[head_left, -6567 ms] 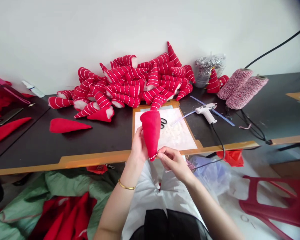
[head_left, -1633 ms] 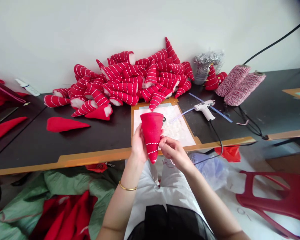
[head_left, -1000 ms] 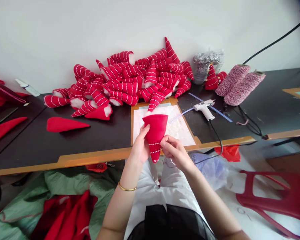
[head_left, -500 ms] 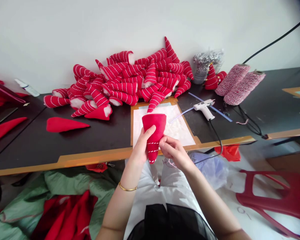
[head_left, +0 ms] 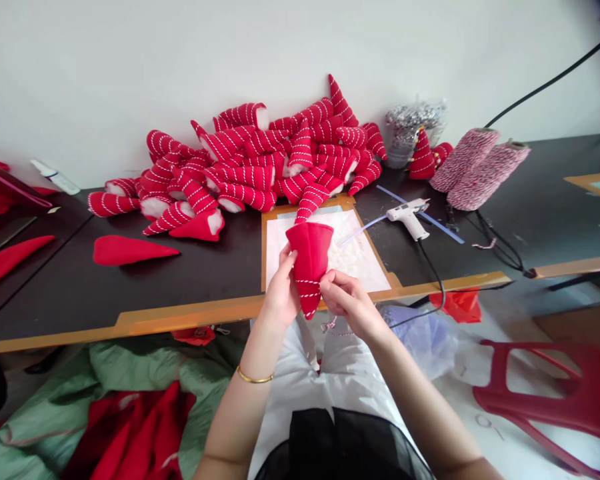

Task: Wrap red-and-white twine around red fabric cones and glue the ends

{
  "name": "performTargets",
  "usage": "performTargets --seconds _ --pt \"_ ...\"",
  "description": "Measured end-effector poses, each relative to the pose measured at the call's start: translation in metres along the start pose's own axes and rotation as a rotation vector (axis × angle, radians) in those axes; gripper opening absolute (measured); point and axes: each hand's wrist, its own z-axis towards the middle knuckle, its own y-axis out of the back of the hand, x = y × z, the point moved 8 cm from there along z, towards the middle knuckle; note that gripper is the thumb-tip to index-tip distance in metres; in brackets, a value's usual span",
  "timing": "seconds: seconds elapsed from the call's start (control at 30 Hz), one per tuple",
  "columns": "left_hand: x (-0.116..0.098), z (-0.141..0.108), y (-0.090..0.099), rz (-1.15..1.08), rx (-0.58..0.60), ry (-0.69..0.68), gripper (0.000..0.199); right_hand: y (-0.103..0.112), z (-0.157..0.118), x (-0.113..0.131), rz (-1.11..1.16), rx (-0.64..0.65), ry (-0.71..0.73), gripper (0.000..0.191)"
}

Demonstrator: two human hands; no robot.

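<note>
My left hand (head_left: 283, 293) is closed around the left side of a red felt cone (head_left: 314, 243), held point down over the table's front edge. Rows of red-and-white twine (head_left: 309, 294) circle the cone's lower part; its wide upper part is bare, with a seam down the front. At the cone's right side, my right hand (head_left: 349, 301) pinches the twine between thumb and fingers, close against the felt. Loose twine (head_left: 330, 326) hangs below that hand. Beneath the cone's wide end lies a white sheet (head_left: 277, 250) taped to the table.
Many twine-wrapped, stuffed red cones (head_left: 240, 177) are heaped at the back. A white glue gun (head_left: 407, 217) lies right of the sheet, near blue sticks and two twine spools (head_left: 487, 177). A plain red cone (head_left: 135, 251) lies left. A red stool (head_left: 545, 393) stands at lower right.
The cone has turned in my left hand, so its seam now faces me, and its tip has risen slightly. My left thumb has shifted to the cone's left edge. The right hand keeps its pinch.
</note>
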Motion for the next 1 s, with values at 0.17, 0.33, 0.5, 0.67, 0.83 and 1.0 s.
performTargets --seconds 0.17,0.33,0.5,0.67,0.83,1.0 --pt "0.003 -0.001 -0.007 0.132 0.093 -0.011 0.047 -0.002 -0.001 -0.001 -0.003 0.035 0.008 0.033" --pt "0.002 -0.003 -0.007 0.192 0.121 -0.021 0.041 0.002 -0.001 -0.001 -0.004 0.010 0.000 0.037" --pt "0.006 -0.006 -0.002 0.069 0.062 0.095 0.032 0.004 -0.001 0.000 0.008 -0.010 -0.011 0.037" --pt "0.008 -0.007 -0.005 0.043 0.068 0.091 0.032 0.004 -0.002 0.001 0.017 -0.006 -0.010 0.036" --pt "0.001 -0.002 -0.002 0.023 0.046 -0.025 0.038 0.009 -0.002 0.002 0.005 -0.023 -0.005 0.036" --pt "0.004 -0.004 -0.006 0.065 0.090 0.014 0.038 0.006 -0.002 0.000 0.006 -0.011 -0.007 0.036"
